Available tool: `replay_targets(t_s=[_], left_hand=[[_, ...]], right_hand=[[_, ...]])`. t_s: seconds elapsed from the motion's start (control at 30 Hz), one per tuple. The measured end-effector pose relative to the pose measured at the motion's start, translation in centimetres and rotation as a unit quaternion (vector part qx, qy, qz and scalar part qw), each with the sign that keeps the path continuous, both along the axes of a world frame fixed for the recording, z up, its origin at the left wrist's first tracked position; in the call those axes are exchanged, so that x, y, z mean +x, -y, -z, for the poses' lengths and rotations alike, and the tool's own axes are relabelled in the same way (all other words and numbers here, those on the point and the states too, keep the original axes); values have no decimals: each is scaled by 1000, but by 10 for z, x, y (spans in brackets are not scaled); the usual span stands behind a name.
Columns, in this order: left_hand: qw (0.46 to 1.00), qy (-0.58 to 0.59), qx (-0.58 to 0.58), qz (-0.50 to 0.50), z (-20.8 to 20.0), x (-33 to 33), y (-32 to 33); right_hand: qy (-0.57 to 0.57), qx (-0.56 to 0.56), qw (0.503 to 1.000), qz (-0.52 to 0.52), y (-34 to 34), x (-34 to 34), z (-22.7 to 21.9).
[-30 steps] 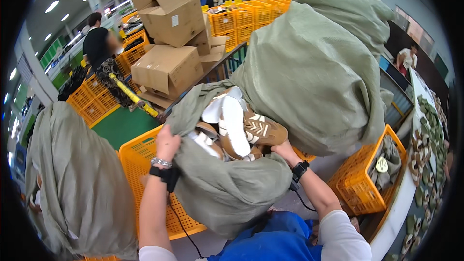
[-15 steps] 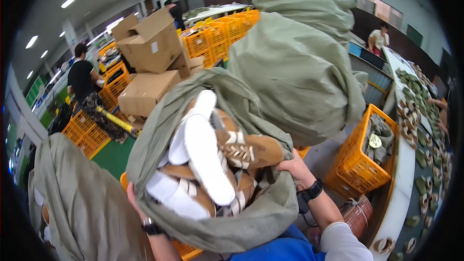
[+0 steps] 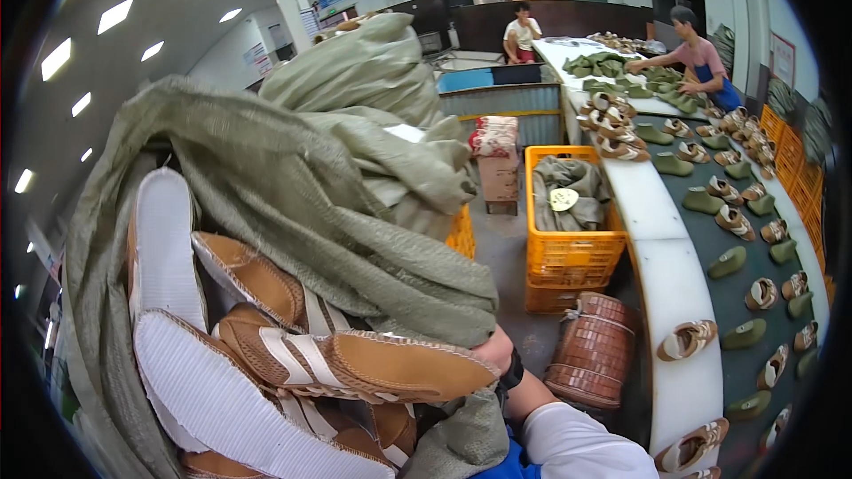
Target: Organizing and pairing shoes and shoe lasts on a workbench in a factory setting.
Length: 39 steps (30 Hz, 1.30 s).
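A grey-green woven sack gapes widely in front of me. It is filled with tan and white sneakers; one tan sneaker lies on its side near the rim. White ribbed soles face upward beside it. At the sack's right edge my right hand is closed on the cloth, next to that sneaker's toe, its fingers partly hidden. A dark band circles the wrist. My left hand is out of sight.
Big bulging sacks stand behind. To the right are a yellow crate holding grey-green cloth, a brown woven roll, and a white-edged conveyor carrying sneakers and green shoe forms. Two people are at the far tables.
My view has swung right and come nearer the sack. The sack now fills the left side, my left hand has left the picture, and the conveyor shows more fully.
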<state>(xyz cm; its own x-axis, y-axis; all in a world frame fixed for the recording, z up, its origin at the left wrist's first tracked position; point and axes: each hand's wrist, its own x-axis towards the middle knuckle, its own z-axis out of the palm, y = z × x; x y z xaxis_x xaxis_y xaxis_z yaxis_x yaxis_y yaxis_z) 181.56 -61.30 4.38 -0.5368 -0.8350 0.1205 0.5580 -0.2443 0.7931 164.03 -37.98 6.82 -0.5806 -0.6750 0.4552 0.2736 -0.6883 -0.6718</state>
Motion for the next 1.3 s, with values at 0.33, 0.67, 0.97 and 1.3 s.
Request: replay_targets(t_s=[0.33,0.67,0.97,1.3], left_hand=[[999,-27,-31,11,-11,39,-74],[993,-85,-44,72,-5,126,-82],[954,-87,1,286,-12,106,-100],[888,-114,64,442,-23,-14,-117]], right_hand=[[3,129,977,171,-173,-13,3],[-74,242,931,262,-173,-17,-14],[-112,298,858,404,-193,24,-40],[-41,283,717,636,-310,136,-37]])
